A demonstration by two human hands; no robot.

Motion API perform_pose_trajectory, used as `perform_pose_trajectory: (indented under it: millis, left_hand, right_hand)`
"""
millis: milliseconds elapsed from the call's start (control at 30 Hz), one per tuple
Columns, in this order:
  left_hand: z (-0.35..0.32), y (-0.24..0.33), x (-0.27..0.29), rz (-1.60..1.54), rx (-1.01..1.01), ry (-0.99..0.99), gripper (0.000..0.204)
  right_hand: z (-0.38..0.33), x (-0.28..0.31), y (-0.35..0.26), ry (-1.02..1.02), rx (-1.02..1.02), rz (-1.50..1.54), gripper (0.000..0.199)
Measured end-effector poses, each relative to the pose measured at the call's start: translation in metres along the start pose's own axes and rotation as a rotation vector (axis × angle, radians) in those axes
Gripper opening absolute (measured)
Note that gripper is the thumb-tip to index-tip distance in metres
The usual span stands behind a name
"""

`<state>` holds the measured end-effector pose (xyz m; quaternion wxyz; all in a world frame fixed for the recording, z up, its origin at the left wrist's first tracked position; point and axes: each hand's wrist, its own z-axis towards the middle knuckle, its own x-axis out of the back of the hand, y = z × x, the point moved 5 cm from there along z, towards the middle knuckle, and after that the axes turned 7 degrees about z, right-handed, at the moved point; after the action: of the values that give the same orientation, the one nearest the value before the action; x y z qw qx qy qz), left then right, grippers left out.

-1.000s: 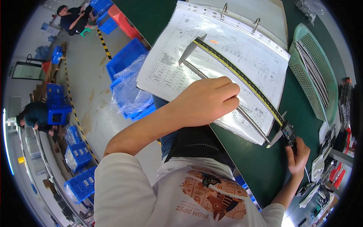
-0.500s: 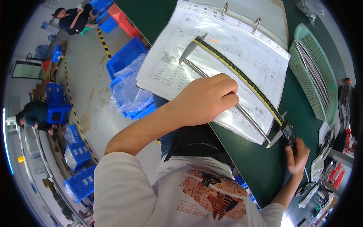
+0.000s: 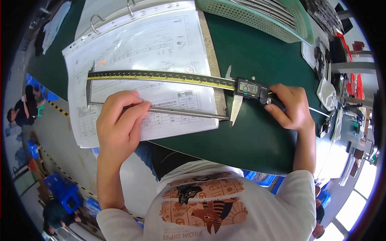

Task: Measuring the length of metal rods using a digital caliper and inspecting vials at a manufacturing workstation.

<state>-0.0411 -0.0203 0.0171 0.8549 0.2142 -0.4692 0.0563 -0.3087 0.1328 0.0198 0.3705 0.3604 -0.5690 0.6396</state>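
My left hand pinches a thin metal rod near its left part. Around the rod spans a long digital caliper with a black and yellow beam. One rod end is at the caliper's fixed jaw on the left; the other lies at the sliding jaw, though contact there is hard to tell. With thumb and fingers, my right hand grips the caliper's display end; its small screen is lit. Beneath the rod and beam lies an open ring binder with drawings in clear sleeves.
A pale green perforated basket holding several metal rods stands at the far edge of the green table. Tools and a white cloth-like item lie at the right. Blue crates and stools stand on the floor at left, where people sit.
The view has turned, so binder and caliper now lie nearly level across it. My left hand still holds the rod and my right the caliper, whose screen now faces up.
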Motion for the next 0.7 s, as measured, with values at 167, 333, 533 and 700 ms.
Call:
perform_pose_trajectory:
  millis: [167,333,533,700]
  left_hand:
    - [0.0000,0.0010,0.0027,0.008,0.020,-0.009,0.016]
    - [-0.0002,0.0002,0.0023,0.016,0.010,-0.025,0.017]
    - [-0.0009,-0.0009,0.0026,0.022,0.011,-0.032,0.017]
    - [-0.0004,-0.0018,0.0021,0.026,-0.004,-0.029,0.017]
  right_hand:
    - [-0.0016,-0.0034,-0.0001,0.031,0.019,0.019,0.029]
    - [-0.0016,-0.0067,0.0023,0.045,0.021,0.029,0.030]
    - [-0.0020,-0.0089,0.0054,0.046,0.020,0.033,0.038]
    - [0.0003,-0.0069,0.0053,0.055,0.009,0.024,0.034]
